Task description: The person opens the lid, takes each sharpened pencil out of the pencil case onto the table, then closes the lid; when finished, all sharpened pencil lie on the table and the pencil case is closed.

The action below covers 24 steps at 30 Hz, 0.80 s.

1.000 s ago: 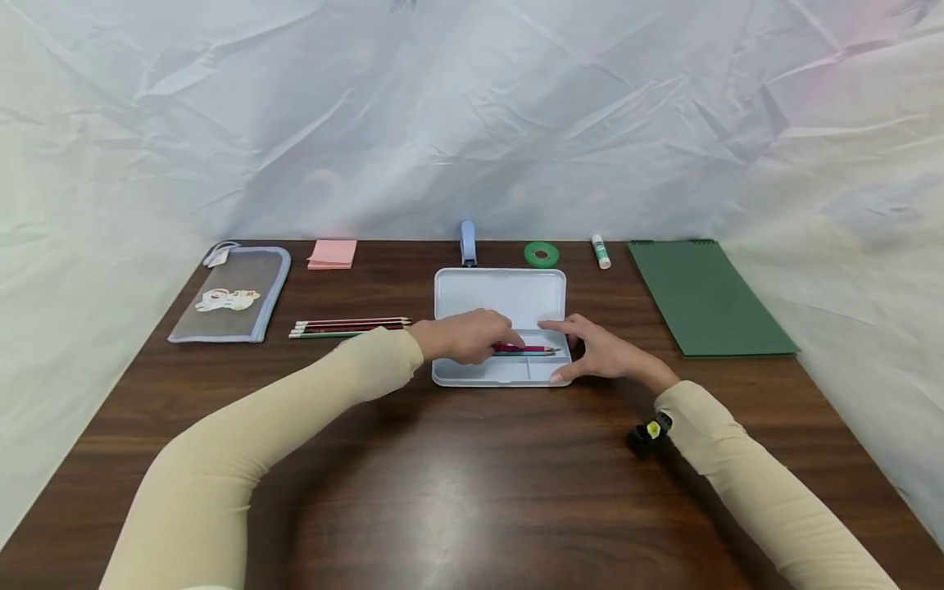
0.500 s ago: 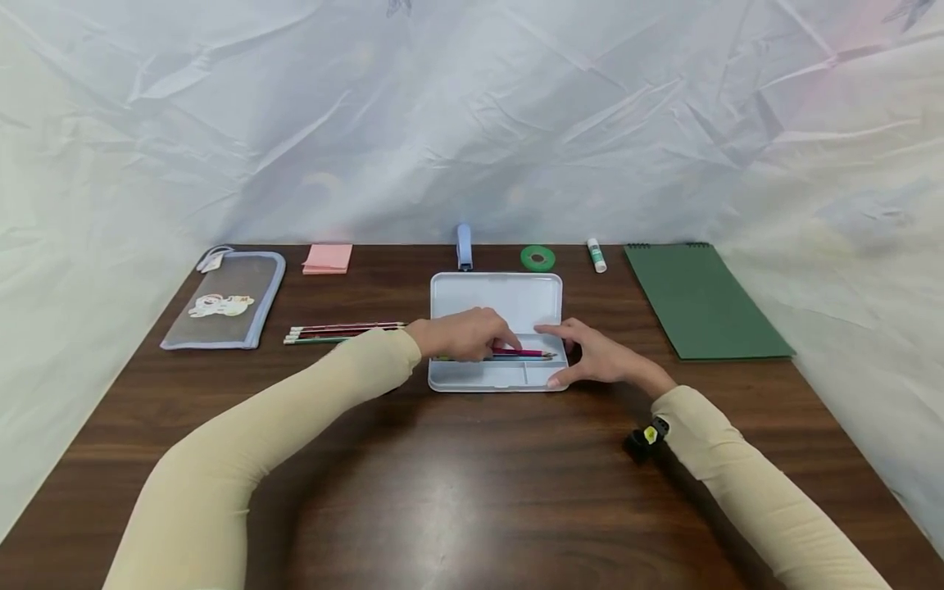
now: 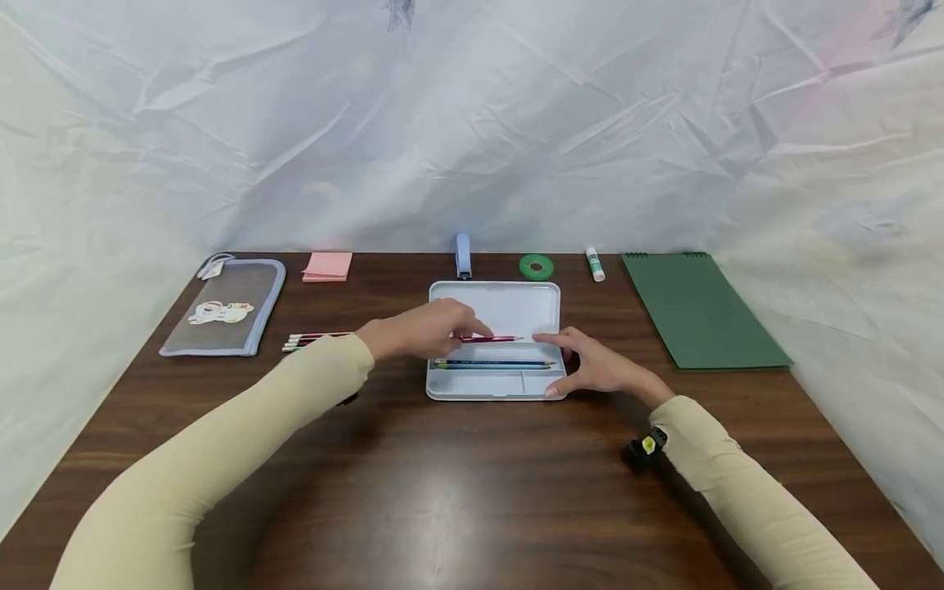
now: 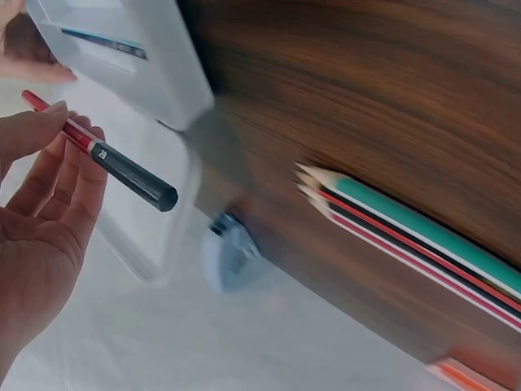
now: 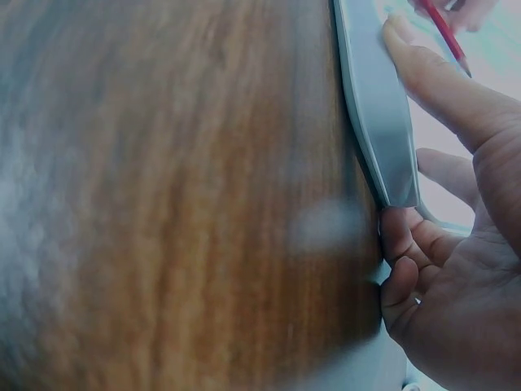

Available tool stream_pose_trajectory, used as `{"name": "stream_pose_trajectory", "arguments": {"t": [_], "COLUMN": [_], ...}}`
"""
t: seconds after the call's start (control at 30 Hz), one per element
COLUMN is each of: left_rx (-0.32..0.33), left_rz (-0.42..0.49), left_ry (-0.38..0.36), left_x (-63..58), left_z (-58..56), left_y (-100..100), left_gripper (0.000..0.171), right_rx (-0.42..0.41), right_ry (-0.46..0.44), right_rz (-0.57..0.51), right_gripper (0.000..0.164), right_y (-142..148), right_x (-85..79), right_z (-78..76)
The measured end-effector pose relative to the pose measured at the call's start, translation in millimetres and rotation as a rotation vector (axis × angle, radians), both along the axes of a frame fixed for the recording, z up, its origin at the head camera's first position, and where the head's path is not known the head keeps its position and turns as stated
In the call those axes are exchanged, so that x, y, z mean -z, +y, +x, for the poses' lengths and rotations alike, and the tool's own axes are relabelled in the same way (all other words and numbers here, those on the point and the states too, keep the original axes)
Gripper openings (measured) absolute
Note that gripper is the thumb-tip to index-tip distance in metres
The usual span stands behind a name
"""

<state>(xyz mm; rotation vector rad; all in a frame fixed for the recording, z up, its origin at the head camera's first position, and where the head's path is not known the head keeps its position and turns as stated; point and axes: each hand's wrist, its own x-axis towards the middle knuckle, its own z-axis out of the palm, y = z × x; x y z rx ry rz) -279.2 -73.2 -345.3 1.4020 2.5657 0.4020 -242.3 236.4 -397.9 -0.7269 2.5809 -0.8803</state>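
A: Left hand [image 3: 428,329] pinches red pencil [image 4: 101,151], centre of head frame, over the open case [image 3: 475,383]; right hand [image 3: 599,365] grips its right end.
B: Handling?
A: Likely light, stiff, slick (fragile tip, I'd guess); hold mid-barrel.

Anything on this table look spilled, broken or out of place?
Nothing looks spilled or broken. The left hand holds a red pencil over the open pencil case. The pink sticky notes look slightly askew, edges misaligned.
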Motion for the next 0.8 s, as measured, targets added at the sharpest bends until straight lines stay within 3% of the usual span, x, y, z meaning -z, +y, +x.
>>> {"name": "stream_pose_trajectory", "arguments": {"t": [0.43, 0.63, 0.8], "left_rx": [-0.17, -0.24, -0.259], "left_rz": [0.045, -0.003, -0.044], "left_ry": [-0.021, -0.031, -0.037], "left_x": [5.0, 17.4, 31.2], "left_z": [13.8, 17.3, 20.0], "left_y": [-83.3, -112.9, -129.4], "left_gripper": [0.044, 0.047, 0.045], "right_rx": [-0.008, -0.005, -0.007], "right_ry": [0.015, 0.004, -0.002], "right_rz": [-0.003, -0.002, -0.013], "right_gripper": [0.088, 0.088, 0.087], "right_y": [1.2, 1.9, 2.0], "right_x": [2.6, 2.1, 2.3], "right_z": [-1.2, -1.1, -1.8]}}
